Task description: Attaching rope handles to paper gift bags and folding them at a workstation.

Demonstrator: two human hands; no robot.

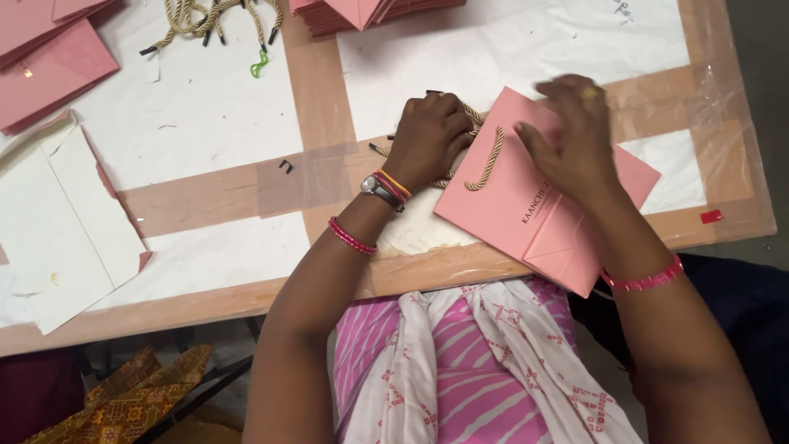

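The left hand [433, 131] is curled into a loose fist at the upper left edge of a flat pink paper bag [538, 193], its fingers pressed together around the beige twisted cord handle [486, 160] where the cord meets the bag's top edge. One loop of that cord lies on the bag's face just right of the knuckles. The right hand [571, 136] rests palm-down on the upper part of the bag with fingers partly spread (it is blurred, so whether the fingertips pinch anything cannot be told). The bag lies tilted on the near edge of the tabletop [222, 197], its folded bottom corner overhanging toward the person's lap.

Farther out, the tabletop is covered in white paper held by brown tape strips. A bundle of loose cord handles [209, 20] with black tips lies at the far edge, a stack of pink bags [362, 12] beside it to the right, more pink bags [45, 57] at the far left, and white card sheets [62, 222] near the left edge.
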